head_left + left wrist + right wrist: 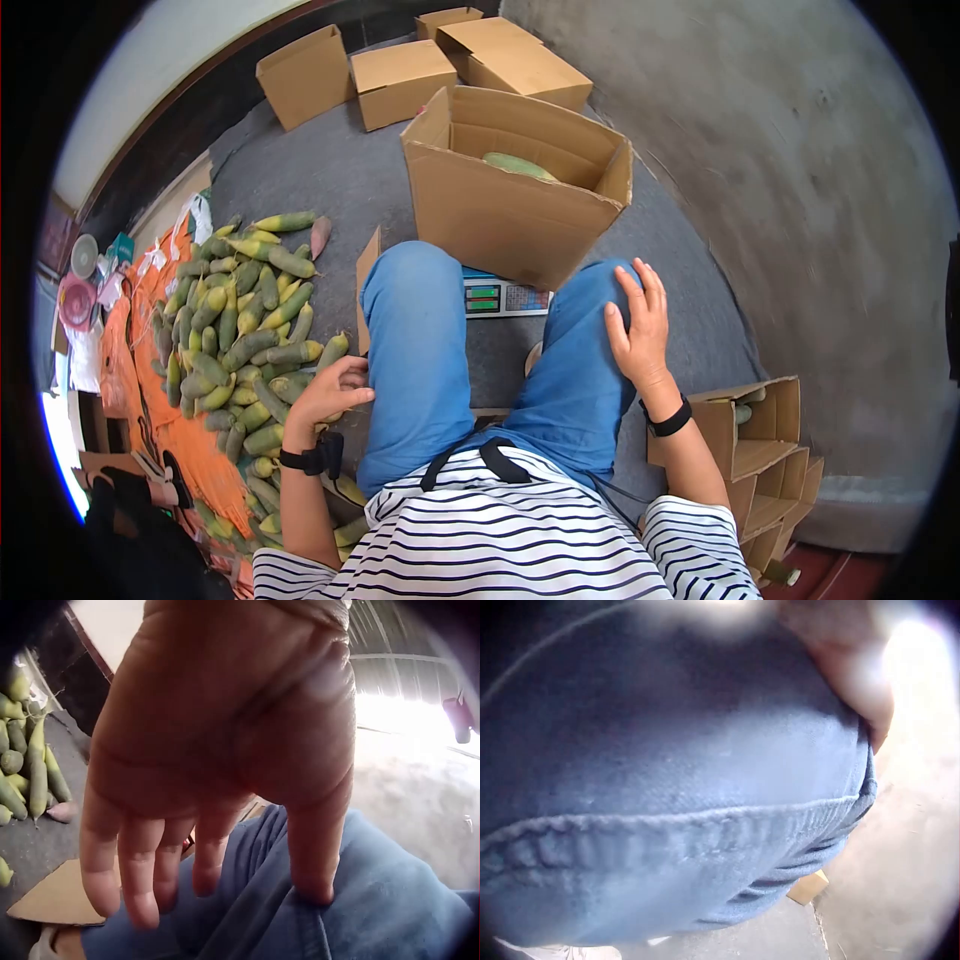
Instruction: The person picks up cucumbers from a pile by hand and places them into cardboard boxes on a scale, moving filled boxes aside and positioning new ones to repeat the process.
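My left hand [335, 392] hangs beside the left thigh of the blue jeans [415, 340], fingers loosely bent; in the left wrist view the thumb touches the denim and the palm holds nothing. On the right knee rests my right hand [642, 328], fingers spread and relaxed. The right wrist view is mostly denim [667, 765], with part of the hand [855, 682] at the upper right. Between and beyond the knees, an open cardboard box [510, 215] sits tilted on a digital scale [505, 298]. One long green radish [520, 165] shows inside it.
A heap of green radishes [235, 320] lies on the left, partly on an orange sheet [200, 460]. More cardboard boxes [405, 80] stand at the back. At the lower right are stacked open boxes [765, 450]. A grey wall [800, 200] bounds the right side.
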### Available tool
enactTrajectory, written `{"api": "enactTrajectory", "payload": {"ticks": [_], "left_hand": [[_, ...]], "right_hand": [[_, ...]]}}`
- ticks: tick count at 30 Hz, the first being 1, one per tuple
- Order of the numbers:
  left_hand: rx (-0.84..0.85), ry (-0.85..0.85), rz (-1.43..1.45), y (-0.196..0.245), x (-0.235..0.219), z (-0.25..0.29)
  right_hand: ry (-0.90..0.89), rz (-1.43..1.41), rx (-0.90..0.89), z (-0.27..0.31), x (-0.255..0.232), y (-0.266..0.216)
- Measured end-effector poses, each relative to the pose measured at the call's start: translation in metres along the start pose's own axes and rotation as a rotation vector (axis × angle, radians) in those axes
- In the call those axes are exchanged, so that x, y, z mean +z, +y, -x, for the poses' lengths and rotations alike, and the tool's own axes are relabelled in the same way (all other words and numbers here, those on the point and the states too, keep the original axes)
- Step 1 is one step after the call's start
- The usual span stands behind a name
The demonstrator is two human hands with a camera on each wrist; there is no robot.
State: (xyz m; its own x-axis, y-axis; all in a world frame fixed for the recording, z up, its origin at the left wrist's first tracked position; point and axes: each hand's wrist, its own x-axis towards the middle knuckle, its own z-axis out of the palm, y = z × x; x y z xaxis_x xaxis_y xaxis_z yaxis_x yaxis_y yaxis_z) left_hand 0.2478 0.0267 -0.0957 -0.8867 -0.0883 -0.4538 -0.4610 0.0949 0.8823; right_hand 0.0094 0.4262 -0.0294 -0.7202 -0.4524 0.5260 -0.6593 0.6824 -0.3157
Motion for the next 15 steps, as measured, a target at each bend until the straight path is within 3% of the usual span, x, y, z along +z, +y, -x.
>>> {"api": "enactTrajectory", "payload": {"ticks": [3, 6, 8, 9, 11, 15], "left_hand": [[-0.036, -0.020, -0.148, 0.011, -0.004, -0.002], [0.018, 0.076, -0.348, 0.038, 0.007, 0.009], [0.154, 0.331, -0.181, 0.079, 0.025, 0.019], [0.138, 0.324, -0.183, 0.094, 0.030, 0.022], [0.343, 0.570, -0.301, 0.118, 0.037, 0.020], [0.507, 0.449, -0.612, 0.140, 0.042, -0.015]], "right_hand": [[-0.014, -0.009, 0.004, -0.003, 0.002, -0.002], [-0.022, -0.030, 0.005, -0.007, 0.005, -0.004], [-0.030, -0.052, 0.009, -0.006, 0.007, -0.006], [-0.017, -0.059, 0.003, -0.007, 0.008, -0.007], [-0.010, -0.070, 0.004, -0.008, 0.013, -0.006], [-0.005, -0.100, 0.011, -0.013, 0.021, -0.002]]}}
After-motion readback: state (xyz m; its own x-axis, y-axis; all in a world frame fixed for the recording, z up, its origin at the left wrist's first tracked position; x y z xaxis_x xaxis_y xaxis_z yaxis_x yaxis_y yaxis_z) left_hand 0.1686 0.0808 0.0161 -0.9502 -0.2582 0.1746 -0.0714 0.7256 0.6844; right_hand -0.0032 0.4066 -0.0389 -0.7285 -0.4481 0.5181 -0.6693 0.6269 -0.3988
